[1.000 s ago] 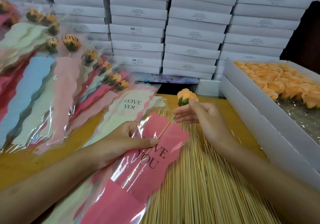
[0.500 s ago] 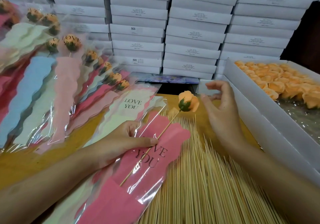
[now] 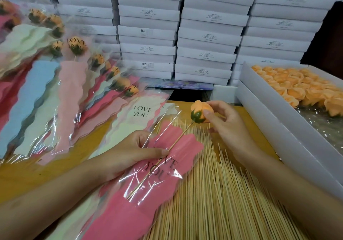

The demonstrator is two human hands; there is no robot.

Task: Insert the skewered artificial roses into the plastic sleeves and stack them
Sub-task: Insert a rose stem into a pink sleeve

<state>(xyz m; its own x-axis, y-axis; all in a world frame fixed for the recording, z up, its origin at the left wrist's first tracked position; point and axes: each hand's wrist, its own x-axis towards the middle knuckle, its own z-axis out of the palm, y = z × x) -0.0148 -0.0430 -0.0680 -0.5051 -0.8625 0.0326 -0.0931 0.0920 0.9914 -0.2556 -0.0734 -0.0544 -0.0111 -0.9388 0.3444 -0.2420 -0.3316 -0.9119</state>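
Note:
An orange artificial rose with a green base sits on a thin wooden skewer. The skewer's lower half lies inside a pink plastic sleeve printed "LOVE YOU". My left hand grips the sleeve's open top, thumb pressing near the skewer. My right hand pinches the rose head between thumb and fingers. The rose head stands clear of the sleeve's mouth.
A fan of finished sleeved roses is stacked at the left. Empty sleeves lie under my left hand. Loose bamboo skewers cover the wooden table. A white box of orange rose heads stands right; stacked white boxes fill the back.
My right hand let go of the rose, opened, then took hold of the rose head again. The skewer slid deeper into the pink sleeve. My left hand stayed on the sleeve.

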